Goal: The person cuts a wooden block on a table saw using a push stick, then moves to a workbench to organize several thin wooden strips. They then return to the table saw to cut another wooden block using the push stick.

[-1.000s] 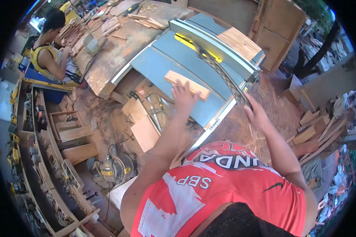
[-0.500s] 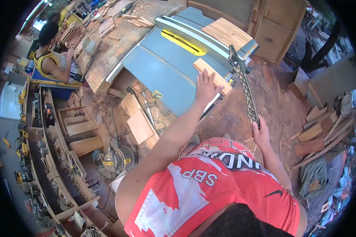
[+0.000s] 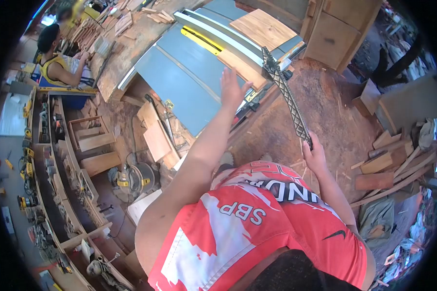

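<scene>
My left hand [image 3: 233,89] has its fingers extended and thumb apart, at the near edge of a wooden board [image 3: 243,69]. Whether the thumb touches the wood is unclear. The board lies along the metal fence [image 3: 218,35] on the grey table saw [image 3: 179,82], close to the yellow blade insert [image 3: 201,40]. My right hand [image 3: 314,151] grips the lower end of a long black lattice-patterned bar [image 3: 290,99], whose far end reaches the fence's near end. A wider wood panel [image 3: 263,29] rests beyond the fence.
Another person [image 3: 58,68] sits at the upper left near wood strips. Shelves of tools [image 3: 51,179] line the left side. A round power tool [image 3: 138,178] stands on the floor. Wood offcuts [image 3: 386,160] are piled at the right.
The board has moved from under my left hand to against the fence. My left hand has lifted off its top and now sits beside it. The whole view has shifted slightly.
</scene>
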`<state>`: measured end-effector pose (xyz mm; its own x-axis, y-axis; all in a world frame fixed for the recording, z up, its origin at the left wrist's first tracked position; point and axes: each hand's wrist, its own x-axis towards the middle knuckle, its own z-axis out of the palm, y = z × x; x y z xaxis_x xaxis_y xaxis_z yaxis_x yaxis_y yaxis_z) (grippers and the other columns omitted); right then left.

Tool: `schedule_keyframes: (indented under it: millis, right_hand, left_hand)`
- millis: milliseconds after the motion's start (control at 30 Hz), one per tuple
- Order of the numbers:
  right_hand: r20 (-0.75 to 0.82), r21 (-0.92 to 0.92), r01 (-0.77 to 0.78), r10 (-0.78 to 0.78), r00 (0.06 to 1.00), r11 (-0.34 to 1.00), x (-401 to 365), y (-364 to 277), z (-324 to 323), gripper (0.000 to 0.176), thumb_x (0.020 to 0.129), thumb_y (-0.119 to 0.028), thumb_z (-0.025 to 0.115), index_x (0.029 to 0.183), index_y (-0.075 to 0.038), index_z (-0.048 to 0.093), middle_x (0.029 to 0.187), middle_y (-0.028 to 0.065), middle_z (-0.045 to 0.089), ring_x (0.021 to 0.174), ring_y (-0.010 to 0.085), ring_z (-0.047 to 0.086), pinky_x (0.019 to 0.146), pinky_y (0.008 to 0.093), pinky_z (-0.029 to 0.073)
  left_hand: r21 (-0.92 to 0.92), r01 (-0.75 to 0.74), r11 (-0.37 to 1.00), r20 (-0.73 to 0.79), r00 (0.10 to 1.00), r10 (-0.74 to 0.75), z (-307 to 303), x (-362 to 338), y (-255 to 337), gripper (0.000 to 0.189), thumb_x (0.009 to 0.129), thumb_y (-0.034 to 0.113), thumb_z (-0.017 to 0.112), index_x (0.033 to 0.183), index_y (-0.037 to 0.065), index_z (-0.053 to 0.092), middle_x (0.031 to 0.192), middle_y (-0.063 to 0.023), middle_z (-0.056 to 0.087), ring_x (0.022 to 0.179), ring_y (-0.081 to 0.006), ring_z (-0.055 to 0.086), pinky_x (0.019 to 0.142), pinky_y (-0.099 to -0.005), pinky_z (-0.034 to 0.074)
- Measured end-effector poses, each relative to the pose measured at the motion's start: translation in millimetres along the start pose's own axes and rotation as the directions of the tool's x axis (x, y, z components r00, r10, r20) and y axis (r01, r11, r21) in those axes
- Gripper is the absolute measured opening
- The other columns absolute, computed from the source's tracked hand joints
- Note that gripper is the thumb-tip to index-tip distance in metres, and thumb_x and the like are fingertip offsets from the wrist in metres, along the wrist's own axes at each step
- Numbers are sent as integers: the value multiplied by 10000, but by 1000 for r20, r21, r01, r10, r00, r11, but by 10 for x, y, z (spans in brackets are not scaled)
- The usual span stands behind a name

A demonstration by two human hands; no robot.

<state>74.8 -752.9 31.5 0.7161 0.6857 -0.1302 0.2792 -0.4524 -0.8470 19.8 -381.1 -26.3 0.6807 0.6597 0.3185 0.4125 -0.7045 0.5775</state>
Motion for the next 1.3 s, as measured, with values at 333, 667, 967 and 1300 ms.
schedule_keyframes:
  millis: [333,667,967,1300]
  right_hand:
    - [120,-310,286,-261,958,907,203,-23,-687,547,940,-125,549,1464,-199,412,1272,221,598,1038,437,622,857,471,518]
    - [196,-612,216,-118,973,761,144,-562,-874,614,948,-156,540,1499,-345,347,991,230,674,834,439,653,735,541,521]
    - [244,-817,138,119,962,560,313,-1296,-686,677,948,-76,441,1530,-377,270,904,259,677,825,421,682,751,535,537]
    - [213,-832,105,140,967,545,588,-1609,-462,637,962,-103,465,1533,-315,279,850,251,676,808,428,672,739,549,522]
  left_hand:
    - [259,42,965,127,989,-77,-32,-15,108,926,879,561,627,1503,-29,281,1574,-221,284,1485,-321,231,1203,-539,109]
    - [243,80,967,157,980,-121,20,30,34,937,878,555,593,1528,-16,231,1597,-195,254,1502,-302,193,1208,-528,96]
    - [211,114,971,168,974,-150,-47,70,41,919,863,517,602,1526,-12,248,1602,-182,254,1506,-285,189,1219,-487,82]
    - [176,96,980,143,982,-122,-134,183,-11,898,869,498,603,1510,-38,275,1583,-192,290,1501,-287,200,1219,-485,66]
